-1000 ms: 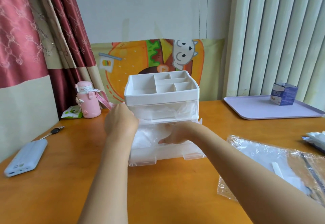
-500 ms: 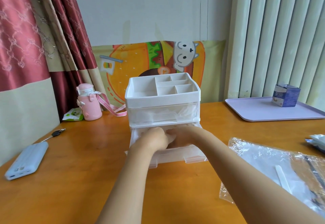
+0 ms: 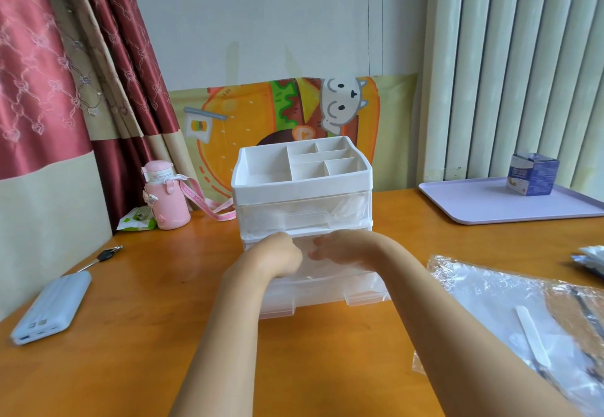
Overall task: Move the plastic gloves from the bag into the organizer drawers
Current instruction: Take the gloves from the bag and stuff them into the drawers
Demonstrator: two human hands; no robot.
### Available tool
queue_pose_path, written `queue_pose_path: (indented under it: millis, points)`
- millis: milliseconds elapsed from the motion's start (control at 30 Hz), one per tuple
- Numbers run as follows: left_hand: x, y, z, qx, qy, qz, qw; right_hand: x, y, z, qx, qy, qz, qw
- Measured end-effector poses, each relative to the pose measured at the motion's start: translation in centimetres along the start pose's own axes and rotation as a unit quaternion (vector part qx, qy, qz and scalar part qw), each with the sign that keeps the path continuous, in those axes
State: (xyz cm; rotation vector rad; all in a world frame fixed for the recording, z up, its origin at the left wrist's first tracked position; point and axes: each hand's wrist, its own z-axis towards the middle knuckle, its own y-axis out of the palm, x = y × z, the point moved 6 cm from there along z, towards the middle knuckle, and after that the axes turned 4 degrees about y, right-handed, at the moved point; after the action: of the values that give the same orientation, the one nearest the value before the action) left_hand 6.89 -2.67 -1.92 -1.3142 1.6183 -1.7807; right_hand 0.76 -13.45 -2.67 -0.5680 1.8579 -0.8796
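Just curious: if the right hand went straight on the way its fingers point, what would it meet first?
Probably the left hand, just across a small gap above the open lower drawer; the right hand points toward it, though depth is unclear.

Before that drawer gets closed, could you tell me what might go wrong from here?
The left hand and right hand reach into the pulled-out lower drawer; pushing down might tip the organizer forward. The gloves under them could spring up and catch when it slides shut.
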Motion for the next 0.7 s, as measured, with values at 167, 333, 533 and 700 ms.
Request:
queue_pose_path:
  millis: [167, 333, 533, 700]
  points:
    - [1.8, 0.5, -0.8, -0.036, 0.078, 0.001, 0.996, -0.8, 0.0, -0.9, -0.013, -0.016, -0.119, 0.993]
    - [1.7, 1.2, -1.1, -0.072, 0.093, -0.013, 0.993, -0.8, -0.5, -1.9, -0.01, -0.046, -0.14, 0.989]
    - [1.5, 1.4, -1.1, -0.084, 0.051, 0.034, 0.995, -0.9, -1.6, -1.8, 0.038, -0.05, -0.136, 0.989]
    - [2.1, 1.3, -1.1, -0.074, 0.07, 0.031, 0.994, 0.7, -3.3, -2.6, 0.158, 0.008, -0.115, 0.981]
